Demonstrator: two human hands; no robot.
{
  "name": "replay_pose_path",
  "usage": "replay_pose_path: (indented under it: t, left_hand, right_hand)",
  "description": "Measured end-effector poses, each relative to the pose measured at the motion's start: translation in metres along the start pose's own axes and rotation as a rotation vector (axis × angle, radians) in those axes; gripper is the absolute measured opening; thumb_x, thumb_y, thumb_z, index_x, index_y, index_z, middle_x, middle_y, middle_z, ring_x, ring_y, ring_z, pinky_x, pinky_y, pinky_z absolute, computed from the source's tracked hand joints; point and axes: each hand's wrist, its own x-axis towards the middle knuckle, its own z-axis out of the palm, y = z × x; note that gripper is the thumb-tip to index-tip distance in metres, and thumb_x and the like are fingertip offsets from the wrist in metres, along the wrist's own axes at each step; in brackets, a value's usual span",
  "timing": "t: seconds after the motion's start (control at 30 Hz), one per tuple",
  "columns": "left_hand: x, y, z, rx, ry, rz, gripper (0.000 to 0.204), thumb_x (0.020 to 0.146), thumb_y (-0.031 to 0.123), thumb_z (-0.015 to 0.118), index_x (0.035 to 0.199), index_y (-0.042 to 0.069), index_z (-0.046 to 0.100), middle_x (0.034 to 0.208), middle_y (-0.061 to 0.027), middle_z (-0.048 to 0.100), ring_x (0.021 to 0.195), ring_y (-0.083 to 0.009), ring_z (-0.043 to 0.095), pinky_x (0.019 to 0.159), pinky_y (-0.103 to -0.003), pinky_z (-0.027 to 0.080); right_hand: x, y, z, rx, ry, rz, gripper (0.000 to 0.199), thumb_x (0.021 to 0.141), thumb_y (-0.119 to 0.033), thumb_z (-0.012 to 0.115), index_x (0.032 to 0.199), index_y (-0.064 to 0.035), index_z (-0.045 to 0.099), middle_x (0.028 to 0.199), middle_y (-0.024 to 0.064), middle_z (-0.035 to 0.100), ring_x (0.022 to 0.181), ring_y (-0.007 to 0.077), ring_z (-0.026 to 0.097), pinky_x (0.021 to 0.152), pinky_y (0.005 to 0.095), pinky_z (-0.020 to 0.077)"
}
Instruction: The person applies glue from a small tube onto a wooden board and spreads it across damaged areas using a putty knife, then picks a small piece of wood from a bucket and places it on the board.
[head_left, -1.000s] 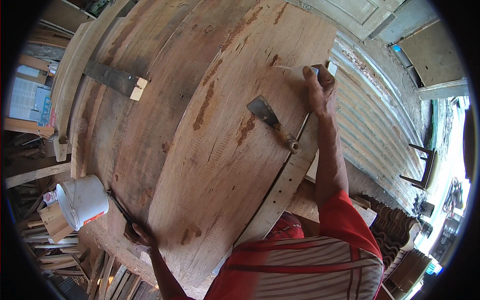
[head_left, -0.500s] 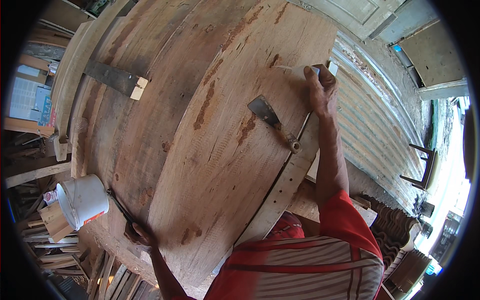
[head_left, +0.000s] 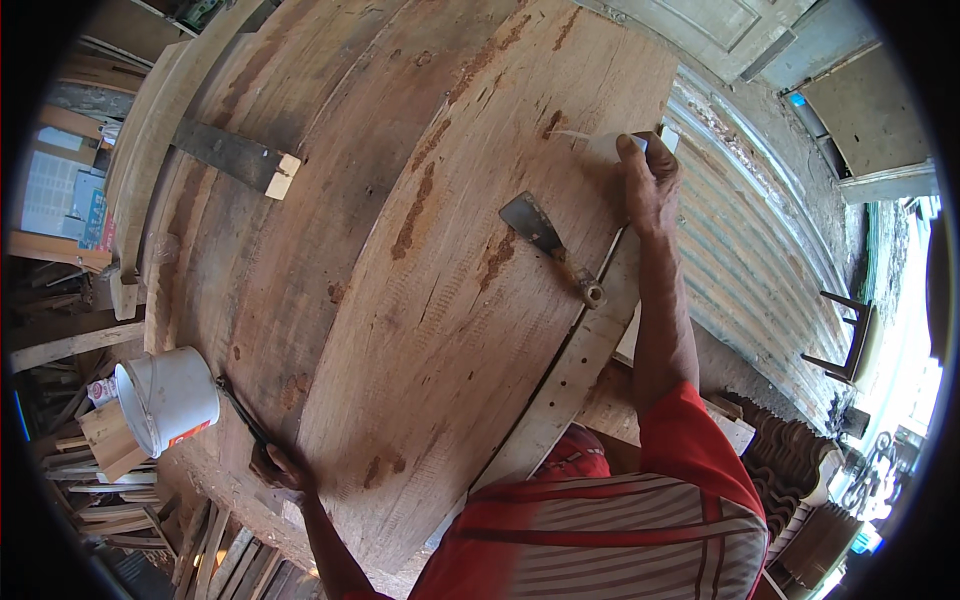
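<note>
At the far right part of a broad wooden panel, my right hand is closed on a white flat scraper-like piece; my fingers hide much of it. A thin pale strip touches the wood beside that piece. My left hand, at the near left of the panel, is closed round a slim dark tool with a small rounded end; its kind is unclear. Between my hands, nearer the right, a putty knife lies on the panel. Brown filler patches streak the boards.
A white bucket stands at the panel's left edge. A handsaw-like blade with a pale wood block lies at the far left. Scrap wood is piled at lower left. Corrugated sheets and stacked roof tiles are at right.
</note>
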Motion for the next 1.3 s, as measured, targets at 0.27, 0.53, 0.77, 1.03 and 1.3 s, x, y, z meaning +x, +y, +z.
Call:
replay_pose_path:
  t: [0.27, 0.53, 0.77, 1.03, 1.3]
  left_hand:
    - [0.002, 0.004, -0.002, 0.006, -0.018, 0.018, 0.040, 0.107, 0.031, 0.054, 0.119, -0.006, 0.063, 0.111, -0.0253, 0.065, 0.103, -0.0442, 0.058, 0.091, -0.055, 0.045]
    - [0.002, 0.004, 0.001, -0.027, -0.012, 0.010, 0.041, 0.107, 0.033, 0.054, 0.121, -0.005, 0.062, 0.116, -0.0246, 0.064, 0.103, -0.0439, 0.059, 0.092, -0.055, 0.045]
    - [0.000, 0.004, -0.013, -0.222, 0.022, -0.108, 0.060, 0.107, 0.047, 0.052, 0.141, -0.003, 0.053, 0.131, -0.0253, 0.059, 0.116, -0.0389, 0.057, 0.095, -0.050, 0.047]
    - [-0.018, 0.196, -0.080, -0.742, -0.478, 0.057, 0.062, 0.100, 0.045, 0.063, 0.143, 0.001, 0.055, 0.133, -0.0157, 0.060, 0.121, -0.0281, 0.058, 0.099, -0.043, 0.048]
    - [-0.080, 0.218, -0.058, -1.213, -0.533, -0.097, 0.027, 0.100, 0.013, 0.070, 0.122, -0.001, 0.063, 0.112, -0.0087, 0.066, 0.101, -0.0163, 0.064, 0.088, -0.033, 0.052]
  right_hand:
    - [-0.001, -0.016, -0.003, 0.191, -0.022, 0.103, 0.020, 0.101, -0.023, 0.067, 0.100, -0.0033, 0.070, 0.082, 0.0011, 0.068, 0.074, 0.0105, 0.059, 0.071, 0.0284, 0.0478]
    - [-0.084, -0.083, 0.029, 0.401, -0.470, 0.035, 0.016, 0.093, -0.016, 0.080, 0.107, -0.0099, 0.075, 0.104, 0.0027, 0.073, 0.092, 0.0097, 0.068, 0.082, 0.0308, 0.0563]
    - [-0.199, -0.093, 0.079, 0.277, -0.910, 0.186, 0.024, 0.096, -0.016, 0.074, 0.114, -0.0014, 0.070, 0.105, 0.0081, 0.067, 0.092, 0.0158, 0.066, 0.081, 0.0347, 0.0560]
    - [-0.299, -0.120, 0.090, 0.483, -1.080, 0.269, 0.024, 0.095, -0.013, 0.073, 0.115, -0.0010, 0.068, 0.105, 0.0145, 0.068, 0.089, 0.0241, 0.072, 0.078, 0.0365, 0.0573]
    - [-0.307, -0.131, 0.058, 0.081, -1.193, -0.129, 0.030, 0.092, -0.009, 0.076, 0.120, -0.0012, 0.069, 0.109, 0.0147, 0.071, 0.103, 0.0291, 0.072, 0.084, 0.0371, 0.0588]
